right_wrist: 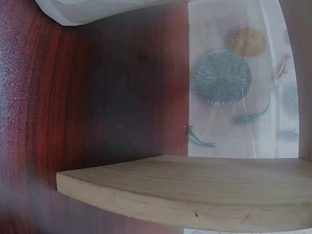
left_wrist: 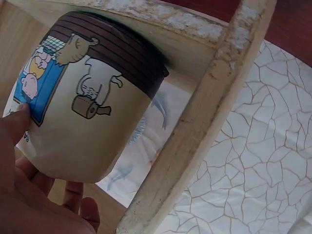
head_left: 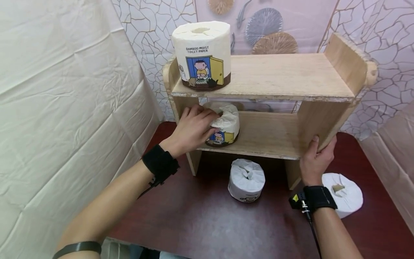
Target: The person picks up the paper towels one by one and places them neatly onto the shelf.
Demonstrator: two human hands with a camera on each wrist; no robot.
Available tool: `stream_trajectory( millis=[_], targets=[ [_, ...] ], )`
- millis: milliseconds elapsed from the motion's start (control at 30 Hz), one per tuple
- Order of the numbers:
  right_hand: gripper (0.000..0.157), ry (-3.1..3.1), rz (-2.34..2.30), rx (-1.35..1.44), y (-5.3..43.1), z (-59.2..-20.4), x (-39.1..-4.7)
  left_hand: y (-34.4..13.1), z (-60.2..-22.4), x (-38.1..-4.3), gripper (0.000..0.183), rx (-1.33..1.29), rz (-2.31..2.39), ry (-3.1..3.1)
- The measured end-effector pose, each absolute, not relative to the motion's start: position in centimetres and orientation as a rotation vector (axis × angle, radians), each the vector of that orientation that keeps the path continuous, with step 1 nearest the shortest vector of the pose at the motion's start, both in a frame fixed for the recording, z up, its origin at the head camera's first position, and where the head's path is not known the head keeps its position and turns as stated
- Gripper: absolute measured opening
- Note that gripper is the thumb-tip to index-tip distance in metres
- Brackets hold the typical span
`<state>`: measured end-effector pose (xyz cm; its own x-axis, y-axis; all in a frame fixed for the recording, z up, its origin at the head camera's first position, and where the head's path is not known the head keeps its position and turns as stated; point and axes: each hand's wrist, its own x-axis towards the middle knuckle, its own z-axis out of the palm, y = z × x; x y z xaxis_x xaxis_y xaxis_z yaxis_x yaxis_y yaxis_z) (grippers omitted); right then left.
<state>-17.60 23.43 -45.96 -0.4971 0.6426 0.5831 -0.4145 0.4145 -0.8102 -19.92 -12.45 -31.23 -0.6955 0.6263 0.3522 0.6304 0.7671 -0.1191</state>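
My left hand [head_left: 194, 127] grips a toilet paper roll [head_left: 230, 126] on the middle board of a wooden shelf [head_left: 268, 138]. Its thumb lies against the printed front, and the other fingers reach over the crumpled top. In the left wrist view, that roll [left_wrist: 107, 122] shows cartoon cats and a brown band, close to the shelf's side panel. At the right, my right hand [head_left: 317, 162] holds the shelf's side panel [head_left: 326, 120], thumb on the near face and fingers around the outer side. The right wrist view shows the panel's edge [right_wrist: 156, 204] but no fingers.
A larger-looking wrapped roll [head_left: 202, 54] stands at the top board's left end. Below the shelf's front, a white roll [head_left: 246, 181] sits on the dark red table [head_left: 207, 219]. Another white roll [head_left: 347, 196] stands beside my right wrist. Pale fabric [head_left: 64, 108] hangs at the left.
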Motion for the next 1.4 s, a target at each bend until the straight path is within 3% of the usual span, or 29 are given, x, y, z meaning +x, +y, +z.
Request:
stream_trajectory(
  millis=[700, 1400],
  targets=[
    [0.045, -1.63, 1.3, -0.206, 22.8, -45.3, -17.4, -13.3, -30.4, -19.9, 0.044, -1.009, -0.064, -2.672],
    [0.046, -1.64, 1.297, -0.165, 23.6, -46.3, -17.5, -13.4, -32.6, -19.3, 0.053, -0.953, 0.079, -2.564]
  ],
)
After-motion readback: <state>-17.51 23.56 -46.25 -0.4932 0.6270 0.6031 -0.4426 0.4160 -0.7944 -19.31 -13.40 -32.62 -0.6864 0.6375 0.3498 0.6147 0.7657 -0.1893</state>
